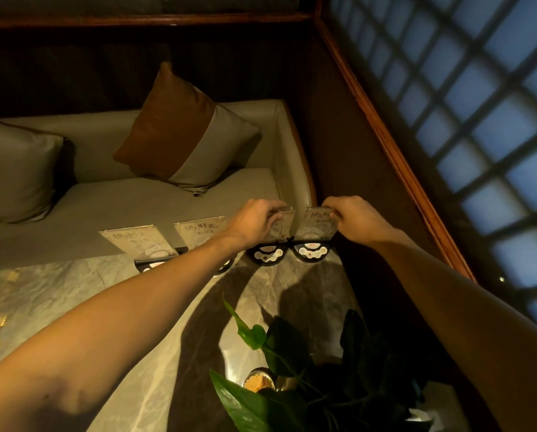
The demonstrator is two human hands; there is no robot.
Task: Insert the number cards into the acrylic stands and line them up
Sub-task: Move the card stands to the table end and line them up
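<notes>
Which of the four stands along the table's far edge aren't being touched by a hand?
The two leftmost stands: the end one and the one reading 03. Each hand holds one of the two on the right.

My left forearm (pixel 154 294) crosses the middle of the frame and hides the bases of the two left stands (pixel 142 241). My left hand (pixel 254 219) covers most of the third stand's card (pixel 281 224), so I cannot read its number. My right hand (pixel 351 215) hides the right end of the fourth card (pixel 318 226). The small buttons on the black bases (pixel 268 254) are too small to read. The plant (pixel 292 369) is cut off by the lower edge.
</notes>
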